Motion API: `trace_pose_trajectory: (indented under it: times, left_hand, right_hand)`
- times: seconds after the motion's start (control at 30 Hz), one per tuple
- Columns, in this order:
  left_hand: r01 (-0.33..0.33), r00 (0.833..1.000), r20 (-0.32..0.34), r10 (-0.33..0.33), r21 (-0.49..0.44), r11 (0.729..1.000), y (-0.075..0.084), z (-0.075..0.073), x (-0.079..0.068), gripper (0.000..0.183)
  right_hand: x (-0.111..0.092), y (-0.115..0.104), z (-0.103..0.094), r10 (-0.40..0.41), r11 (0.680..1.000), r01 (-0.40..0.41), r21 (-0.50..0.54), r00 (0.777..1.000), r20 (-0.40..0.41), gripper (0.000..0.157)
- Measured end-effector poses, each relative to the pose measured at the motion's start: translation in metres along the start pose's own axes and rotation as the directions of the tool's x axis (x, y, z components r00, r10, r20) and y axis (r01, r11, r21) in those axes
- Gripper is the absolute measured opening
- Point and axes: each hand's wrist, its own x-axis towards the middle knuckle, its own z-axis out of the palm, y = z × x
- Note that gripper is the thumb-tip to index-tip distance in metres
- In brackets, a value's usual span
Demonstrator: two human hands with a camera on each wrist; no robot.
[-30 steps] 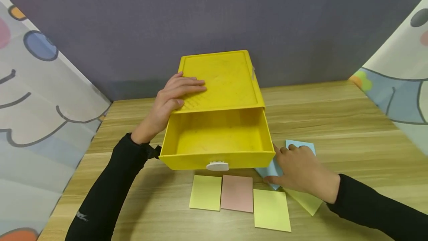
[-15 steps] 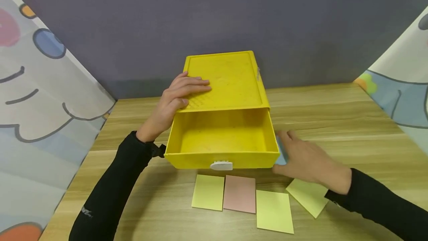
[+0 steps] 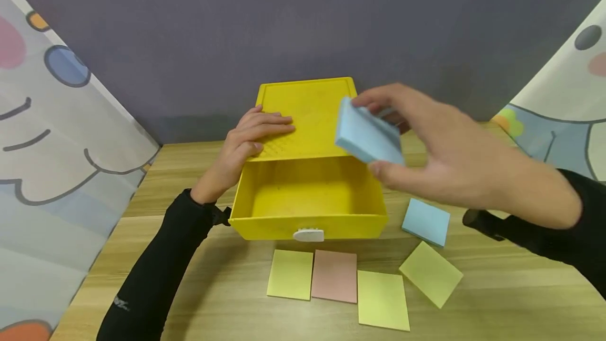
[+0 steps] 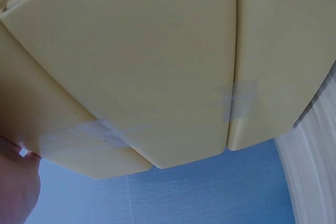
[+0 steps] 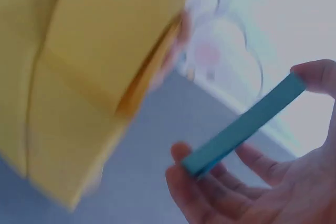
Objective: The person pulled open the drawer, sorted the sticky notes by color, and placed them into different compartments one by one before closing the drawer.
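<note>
A yellow drawer box (image 3: 307, 120) stands on the wooden table with its drawer (image 3: 307, 225) pulled out; nothing lies inside the part I can see. My left hand (image 3: 243, 138) rests on the box's top at its left edge, fingers straight. Above the drawer's right side, my right hand (image 3: 445, 151) pinches a blue sticky note pad (image 3: 369, 133) between thumb and fingers, tilted. In the right wrist view the same pad (image 5: 244, 124) shows edge-on, gripped at both ends. Another blue pad (image 3: 426, 221) lies on the table right of the drawer, below the right hand.
In front of the drawer lie a yellow pad (image 3: 290, 274), a pink pad (image 3: 334, 276) and a second yellow pad (image 3: 383, 300). Another yellow pad (image 3: 431, 274) sits askew to their right. A grey panel (image 3: 303, 20) rises behind the box; printed sheets (image 3: 47, 146) flank the table.
The right hand has taken a blue pad from beside the drawer and raised it up over the drawer's right side. A second blue pad now shows on the table. The left hand stays put.
</note>
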Motion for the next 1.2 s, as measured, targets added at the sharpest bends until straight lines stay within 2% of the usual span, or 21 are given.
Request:
trace_pose_trajectory:
  times: [0.07, 0.17, 0.33, 0.53, 0.77, 0.97, 1.1, 1.2]
  left_hand:
    - [0.004, 1.000, 0.004, -0.004, 0.000, 1.000, -0.001, 0.001, -0.001, 0.057]
    - [0.009, 1.000, 0.006, -0.009, -0.012, 1.000, -0.002, 0.002, -0.001, 0.057]
    - [0.003, 1.000, 0.004, -0.003, -0.023, 1.000, -0.004, 0.005, -0.001, 0.057]
    - [0.002, 1.000, -0.005, -0.002, -0.020, 1.000, -0.004, 0.005, 0.000, 0.058]
    - [0.001, 1.000, -0.011, -0.001, -0.017, 1.000, -0.004, 0.004, 0.000, 0.057]
    - [0.001, 1.000, -0.018, -0.001, -0.018, 1.000, -0.004, 0.004, 0.001, 0.057]
    - [0.007, 1.000, -0.014, -0.007, -0.014, 1.000, -0.004, 0.004, 0.001, 0.057]
    - [0.007, 1.000, -0.014, -0.007, -0.014, 1.000, -0.004, 0.004, 0.001, 0.057]
  right_hand:
    - [0.009, -0.019, 0.008, -0.048, 0.999, 0.047, 0.015, 0.994, 0.097, 0.067]
    - [0.021, -0.040, 0.018, -0.039, 0.999, 0.041, -0.003, 0.973, 0.227, 0.060]
    - [0.031, -0.054, 0.025, -0.041, 0.999, 0.046, -0.010, 0.950, 0.311, 0.055]
    - [0.036, -0.059, 0.033, -0.055, 0.998, 0.053, 0.016, 0.915, 0.399, 0.051]
    - [0.037, -0.053, 0.046, -0.094, 0.995, 0.071, 0.067, 0.894, 0.438, 0.060]
    - [0.038, -0.045, 0.050, -0.149, 0.988, 0.146, 0.042, 0.886, 0.439, 0.042]
    - [0.037, -0.041, 0.049, -0.155, 0.986, 0.165, 0.018, 0.882, 0.446, 0.037]
    - [0.034, -0.036, 0.046, -0.167, 0.984, 0.176, 0.018, 0.893, 0.418, 0.034]
